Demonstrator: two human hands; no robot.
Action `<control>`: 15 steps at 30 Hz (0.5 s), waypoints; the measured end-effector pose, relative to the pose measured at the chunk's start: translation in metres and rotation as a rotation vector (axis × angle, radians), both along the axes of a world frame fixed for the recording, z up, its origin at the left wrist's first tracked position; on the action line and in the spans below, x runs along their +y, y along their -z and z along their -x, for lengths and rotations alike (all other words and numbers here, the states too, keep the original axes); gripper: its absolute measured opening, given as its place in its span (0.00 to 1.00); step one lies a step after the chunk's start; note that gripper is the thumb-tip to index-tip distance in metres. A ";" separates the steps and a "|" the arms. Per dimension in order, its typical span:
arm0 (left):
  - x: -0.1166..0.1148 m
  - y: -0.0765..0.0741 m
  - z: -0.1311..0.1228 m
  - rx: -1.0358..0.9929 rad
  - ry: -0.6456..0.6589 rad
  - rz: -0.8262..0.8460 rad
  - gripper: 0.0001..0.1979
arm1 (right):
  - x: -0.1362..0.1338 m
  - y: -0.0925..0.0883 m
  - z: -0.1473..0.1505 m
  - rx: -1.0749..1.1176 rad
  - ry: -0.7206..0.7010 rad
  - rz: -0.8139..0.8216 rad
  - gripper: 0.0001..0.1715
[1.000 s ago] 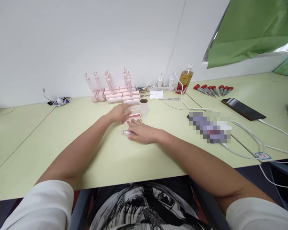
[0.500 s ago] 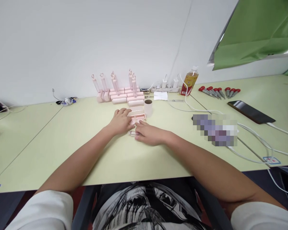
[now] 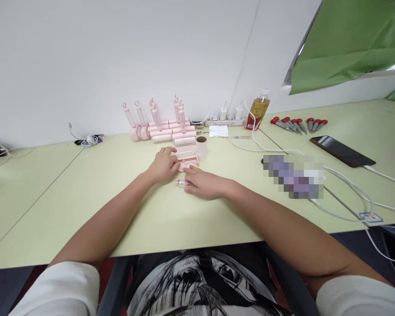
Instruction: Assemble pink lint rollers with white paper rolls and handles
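Note:
A small pink case point(image 3: 186, 154) lies with its lid raised in front of me. My left hand point(image 3: 162, 166) is closed around the case's left end. A pink piece with rounded parts point(image 3: 186, 166) sits at its front edge, and the fingertips of my right hand point(image 3: 204, 182) reach it. Under those fingers lies a small clear tube point(image 3: 180, 183), its left end sticking out by my right thumb; the rest is hidden. A pale pink cup-like cylinder point(image 3: 201, 150) with a dark brown top stands just right of the case.
Several shut pink cases point(image 3: 162, 137) are stacked by the wall, with upright pink tubes point(image 3: 141, 117) on and beside them. A power strip point(image 3: 224, 123), drink bottle point(image 3: 258, 109), red-capped tools point(image 3: 295, 126), phone point(image 3: 342, 151), blurred object point(image 3: 292, 175) and white cables point(image 3: 349, 184) lie right.
My left hand has shifted slightly along the case's left end, and more of the raised lid shows. My right hand has hardly moved. The whole view has shifted a little.

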State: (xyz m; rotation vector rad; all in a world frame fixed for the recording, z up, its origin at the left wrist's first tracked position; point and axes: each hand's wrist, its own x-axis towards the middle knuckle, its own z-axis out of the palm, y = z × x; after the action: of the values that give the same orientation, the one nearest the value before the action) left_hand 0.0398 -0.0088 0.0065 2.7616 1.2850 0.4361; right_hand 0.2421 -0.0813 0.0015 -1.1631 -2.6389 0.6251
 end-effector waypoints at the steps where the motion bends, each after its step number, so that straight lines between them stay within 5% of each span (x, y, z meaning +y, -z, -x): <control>1: 0.002 0.002 0.000 -0.027 -0.006 -0.007 0.13 | 0.000 0.000 0.000 0.000 0.006 0.003 0.15; 3: 0.006 0.005 0.000 -0.070 -0.013 -0.027 0.10 | 0.000 0.000 0.000 -0.006 0.007 0.005 0.16; 10: 0.019 0.003 -0.003 -0.007 -0.063 0.029 0.27 | -0.002 -0.002 0.003 -0.007 0.012 0.015 0.17; 15: 0.023 0.008 0.000 -0.008 -0.015 0.056 0.30 | -0.002 -0.003 0.004 0.032 0.012 0.023 0.16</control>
State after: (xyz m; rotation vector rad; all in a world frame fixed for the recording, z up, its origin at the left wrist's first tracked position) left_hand 0.0399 0.0142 -0.0018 2.7030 1.2964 0.4051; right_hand 0.2378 -0.0835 0.0049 -1.1651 -2.6028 0.6681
